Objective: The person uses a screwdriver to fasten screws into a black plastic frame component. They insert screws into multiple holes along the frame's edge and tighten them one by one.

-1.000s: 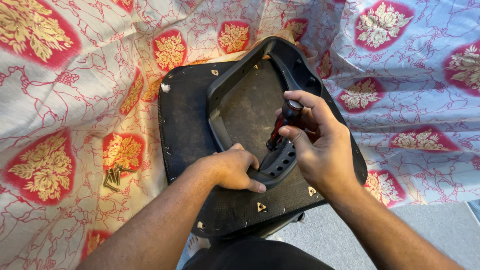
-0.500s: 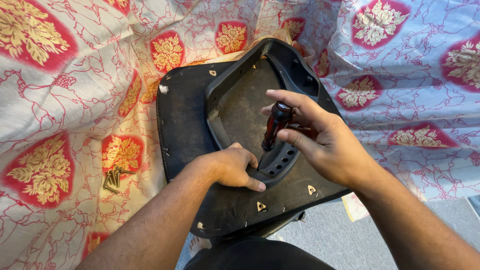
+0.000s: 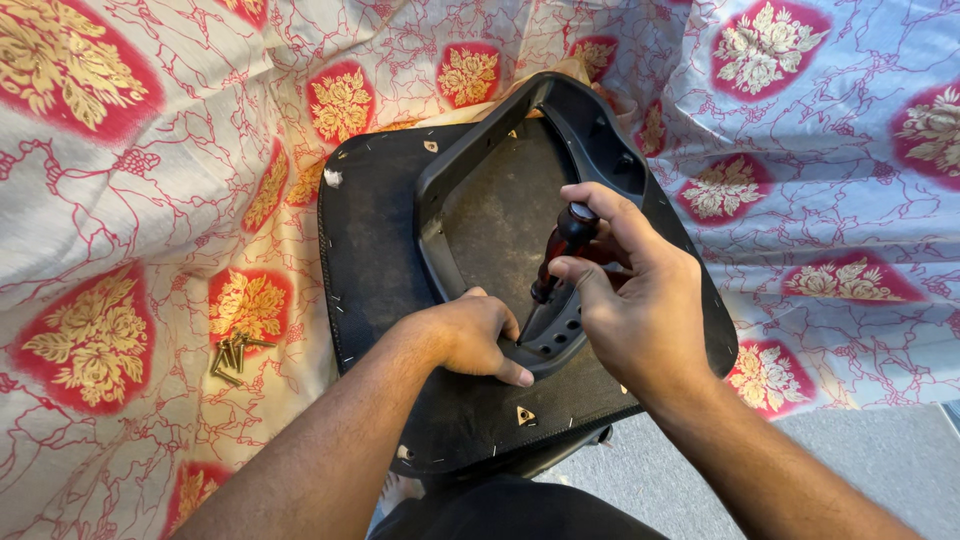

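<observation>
Standing upright in right hand [image 3: 640, 310]: screwdriver [image 3: 560, 255]

Bright, even light throughout, soft shadows, sharp focus, no glare or blur.

1. Both forearms enter from the bottom edge, bare, converging toward frame centre.
2. Left forearm runs up from lower left, wrist roughly straight.
3. Left hand [image 3: 470, 335] is palm down, fingers curled under, knuckles up, thumb stretched out to the right and pressed flat.
4. Right forearm comes in from lower right, wrist bent slightly inward.
5. Right hand [image 3: 635, 295] sits back-of-hand up, fingers wrapped closed in a grip, index finger arched over the top, thumb tucked on the near side.
6. Hands are just beside each other, left thumb tip below the right hand's knuckles; contact between them unclear.
</observation>
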